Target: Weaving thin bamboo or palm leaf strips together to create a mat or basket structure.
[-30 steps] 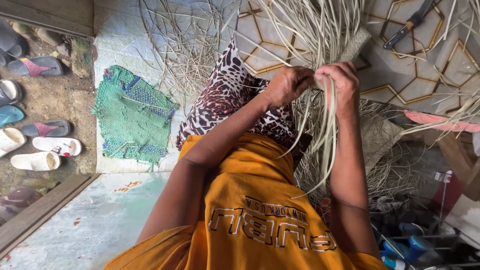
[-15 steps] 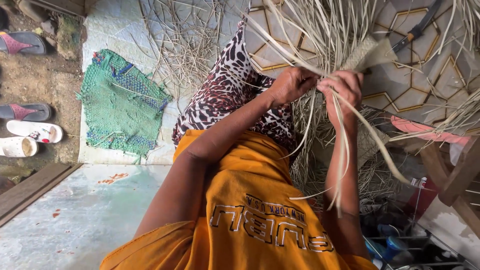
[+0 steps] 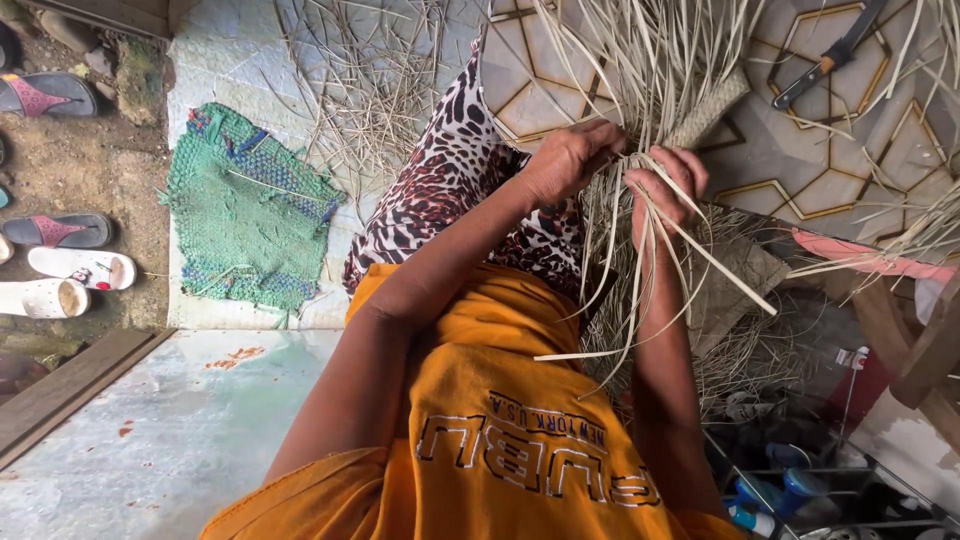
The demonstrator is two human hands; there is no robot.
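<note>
Both hands meet in front of me on a bundle of pale dried leaf strips (image 3: 640, 70). My left hand (image 3: 565, 160) is closed over the strips where they gather. Just to its right, my right hand (image 3: 668, 185) pinches several strips, and loose ends (image 3: 620, 290) hang down over my lap and fan out to the right. A narrow woven band (image 3: 712, 108) of the same material sticks out just above my right hand. I wear an orange shirt (image 3: 500, 400) and a leopard-print skirt (image 3: 440, 190).
A dark-handled knife (image 3: 828, 62) lies on the patterned floor (image 3: 800, 150) at top right. Loose strips (image 3: 370, 90) litter the floor by a green woven mat (image 3: 245, 215). Sandals (image 3: 65, 265) sit at the left, bottles (image 3: 790, 490) at bottom right, and a wooden frame (image 3: 920, 340) at the right.
My hands stay together on the bundle. The loose strip ends have swung lower and farther right, and the view has shifted slightly.
</note>
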